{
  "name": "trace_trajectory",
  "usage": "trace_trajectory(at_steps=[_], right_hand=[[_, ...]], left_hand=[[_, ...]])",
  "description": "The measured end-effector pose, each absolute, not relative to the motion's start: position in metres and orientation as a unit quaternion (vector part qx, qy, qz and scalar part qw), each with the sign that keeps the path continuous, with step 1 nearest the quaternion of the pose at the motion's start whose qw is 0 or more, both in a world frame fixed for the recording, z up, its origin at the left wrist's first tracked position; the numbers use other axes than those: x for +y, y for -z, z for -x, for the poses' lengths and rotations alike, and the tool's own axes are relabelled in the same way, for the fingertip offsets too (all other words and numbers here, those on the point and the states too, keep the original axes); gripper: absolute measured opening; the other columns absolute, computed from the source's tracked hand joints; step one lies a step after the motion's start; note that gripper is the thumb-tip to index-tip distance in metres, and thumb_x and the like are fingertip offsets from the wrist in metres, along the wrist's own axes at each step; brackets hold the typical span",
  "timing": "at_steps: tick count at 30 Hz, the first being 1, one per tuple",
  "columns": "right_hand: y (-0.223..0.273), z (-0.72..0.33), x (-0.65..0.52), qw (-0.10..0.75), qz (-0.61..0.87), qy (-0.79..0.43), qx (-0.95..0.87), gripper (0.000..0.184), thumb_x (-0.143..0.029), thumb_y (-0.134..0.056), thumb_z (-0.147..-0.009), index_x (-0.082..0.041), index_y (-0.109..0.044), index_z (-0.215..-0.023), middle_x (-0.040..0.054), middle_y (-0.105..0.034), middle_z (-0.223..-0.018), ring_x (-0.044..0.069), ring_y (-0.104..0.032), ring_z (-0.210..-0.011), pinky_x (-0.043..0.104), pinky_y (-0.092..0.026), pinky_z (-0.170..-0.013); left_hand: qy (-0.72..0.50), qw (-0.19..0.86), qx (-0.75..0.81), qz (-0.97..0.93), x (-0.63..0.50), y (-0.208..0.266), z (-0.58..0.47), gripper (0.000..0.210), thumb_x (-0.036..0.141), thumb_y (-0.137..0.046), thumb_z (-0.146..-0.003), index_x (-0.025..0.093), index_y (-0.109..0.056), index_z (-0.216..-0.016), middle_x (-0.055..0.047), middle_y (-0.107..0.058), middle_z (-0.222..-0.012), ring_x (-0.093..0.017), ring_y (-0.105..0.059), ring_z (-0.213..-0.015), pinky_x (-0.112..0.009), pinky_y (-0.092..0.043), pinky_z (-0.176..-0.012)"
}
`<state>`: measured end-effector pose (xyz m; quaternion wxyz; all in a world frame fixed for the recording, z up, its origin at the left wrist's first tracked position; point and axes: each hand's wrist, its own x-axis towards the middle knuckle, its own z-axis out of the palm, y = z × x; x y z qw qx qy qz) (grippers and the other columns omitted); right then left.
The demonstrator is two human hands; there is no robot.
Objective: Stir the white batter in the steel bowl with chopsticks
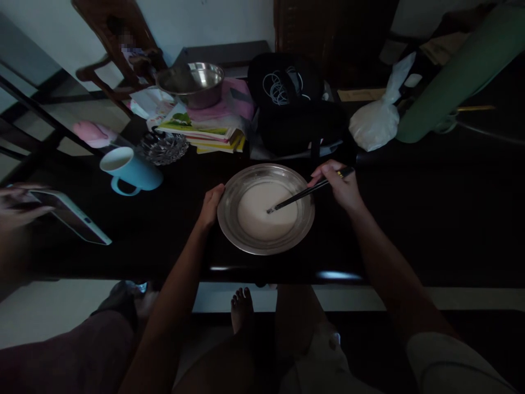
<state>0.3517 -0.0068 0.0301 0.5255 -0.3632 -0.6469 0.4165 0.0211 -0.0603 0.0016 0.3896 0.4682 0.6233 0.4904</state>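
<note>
A wide metal bowl point(227, 230) stands on the dark table in front of me, with a pale, smooth liquid point(262, 224) in it. My left hand point(213, 203) grips the bowl's left rim, thumb near the top edge. In my right hand point(338, 186) are dark chopsticks point(302, 193), held slanting down to the left. Their tips, coated with white, dip into the middle of the liquid. The fingers of my right hand are closed round the upper part of the chopsticks, at the right of the bowl.
At the left another person's hand point(20, 205) holds a phone point(74, 216). Near it stand a blue mug point(137, 171) and a glass ashtray point(164, 148). Behind are books point(205, 134), a second metal bowl point(192, 85), black bags point(299, 126), a tied plastic bag of white powder point(375, 123) and a green cylinder point(451, 82).
</note>
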Motion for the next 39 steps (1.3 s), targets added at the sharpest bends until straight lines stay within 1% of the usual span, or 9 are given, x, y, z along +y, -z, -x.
trace_trajectory(at_steps=[4, 9, 14, 20, 25, 29, 31, 36, 39], right_hand=[[-0.0322, -0.3521, -0.0069, 0.534, 0.376, -0.393, -0.647, 0.043, -0.065, -0.062, -0.089, -0.025, -0.072, -0.078, 0.0005, -0.075, -0.068, 0.018, -0.073, -0.069, 0.035, -0.059, -0.07], [-0.0319, -0.3525, -0.0067, 0.546, 0.383, -0.399, -0.629, 0.048, -0.068, -0.056, -0.09, -0.025, -0.068, -0.073, -0.0007, -0.07, -0.059, 0.017, -0.07, -0.057, 0.034, -0.058, -0.061], [-0.0319, -0.3515, -0.007, 0.523, 0.365, -0.406, -0.655, 0.044, -0.067, -0.062, -0.088, -0.025, -0.072, -0.079, 0.0008, -0.076, -0.07, 0.018, -0.074, -0.068, 0.034, -0.06, -0.07], [-0.0302, -0.3533, -0.0057, 0.549, 0.377, -0.406, -0.626, 0.047, -0.067, -0.057, -0.09, -0.025, -0.069, -0.074, -0.0009, -0.071, -0.06, 0.017, -0.07, -0.057, 0.033, -0.058, -0.06], [-0.0299, -0.3522, -0.0058, 0.522, 0.366, -0.404, -0.656, 0.043, -0.065, -0.061, -0.089, -0.024, -0.072, -0.08, 0.0006, -0.076, -0.071, 0.018, -0.074, -0.07, 0.035, -0.06, -0.07], [-0.0276, -0.3558, -0.0034, 0.56, 0.381, -0.388, -0.625, 0.044, -0.063, -0.057, -0.093, -0.024, -0.069, -0.075, -0.001, -0.07, -0.06, 0.016, -0.071, -0.06, 0.032, -0.056, -0.062], [-0.0274, -0.355, -0.0042, 0.55, 0.377, -0.403, -0.627, 0.045, -0.064, -0.057, -0.092, -0.024, -0.069, -0.076, -0.0015, -0.069, -0.058, 0.016, -0.069, -0.056, 0.031, -0.055, -0.059], [-0.0308, -0.3515, -0.0064, 0.518, 0.371, -0.41, -0.653, 0.044, -0.067, -0.061, -0.088, -0.025, -0.071, -0.081, 0.0004, -0.076, -0.07, 0.018, -0.074, -0.068, 0.034, -0.059, -0.068], [-0.0296, -0.3541, -0.0039, 0.549, 0.387, -0.387, -0.631, 0.045, -0.067, -0.059, -0.09, -0.025, -0.069, -0.076, -0.0008, -0.072, -0.062, 0.017, -0.071, -0.061, 0.032, -0.057, -0.063]], left_hand=[[-0.494, 0.383, 0.624, -0.468, -0.0607, -0.0021, -0.0218, 0.045, 0.051, -0.058, -0.088, 0.021, -0.042, -0.058, 0.003, -0.038, -0.057, -0.012, -0.034, -0.055, -0.025, -0.031, -0.05], [-0.485, 0.387, 0.623, -0.476, -0.0612, -0.0011, -0.0201, 0.044, 0.051, -0.058, -0.088, 0.021, -0.044, -0.059, 0.004, -0.038, -0.057, -0.012, -0.034, -0.055, -0.026, -0.031, -0.05], [-0.494, 0.393, 0.619, -0.467, -0.0596, 0.0017, -0.0191, 0.043, 0.051, -0.058, -0.088, 0.021, -0.045, -0.06, 0.003, -0.041, -0.057, -0.012, -0.036, -0.055, -0.025, -0.032, -0.05], [-0.49, 0.392, 0.622, -0.468, -0.0602, -0.0015, -0.0216, 0.046, 0.053, -0.059, -0.087, 0.021, -0.044, -0.058, 0.004, -0.038, -0.056, -0.011, -0.034, -0.054, -0.025, -0.031, -0.049], [-0.491, 0.387, 0.625, -0.467, -0.0594, -0.0008, -0.021, 0.044, 0.052, -0.058, -0.088, 0.021, -0.046, -0.06, 0.003, -0.04, -0.057, -0.012, -0.036, -0.055, -0.025, -0.033, -0.05], [-0.489, 0.389, 0.623, -0.471, -0.0596, 0.0001, -0.0197, 0.044, 0.051, -0.058, -0.088, 0.021, -0.044, -0.059, 0.003, -0.04, -0.056, -0.012, -0.035, -0.055, -0.025, -0.033, -0.05], [-0.487, 0.386, 0.623, -0.475, -0.0599, 0.0002, -0.0195, 0.044, 0.05, -0.058, -0.089, 0.021, -0.044, -0.059, 0.003, -0.04, -0.056, -0.012, -0.035, -0.055, -0.024, -0.033, -0.05], [-0.496, 0.384, 0.619, -0.473, -0.0604, 0.001, -0.0192, 0.046, 0.052, -0.06, -0.088, 0.021, -0.044, -0.059, 0.004, -0.04, -0.056, -0.012, -0.035, -0.054, -0.024, -0.033, -0.049], [-0.492, 0.392, 0.617, -0.472, -0.0607, 0.0016, -0.0188, 0.046, 0.055, -0.06, -0.087, 0.021, -0.046, -0.06, 0.003, -0.041, -0.057, -0.012, -0.035, -0.055, -0.025, -0.031, -0.049]])
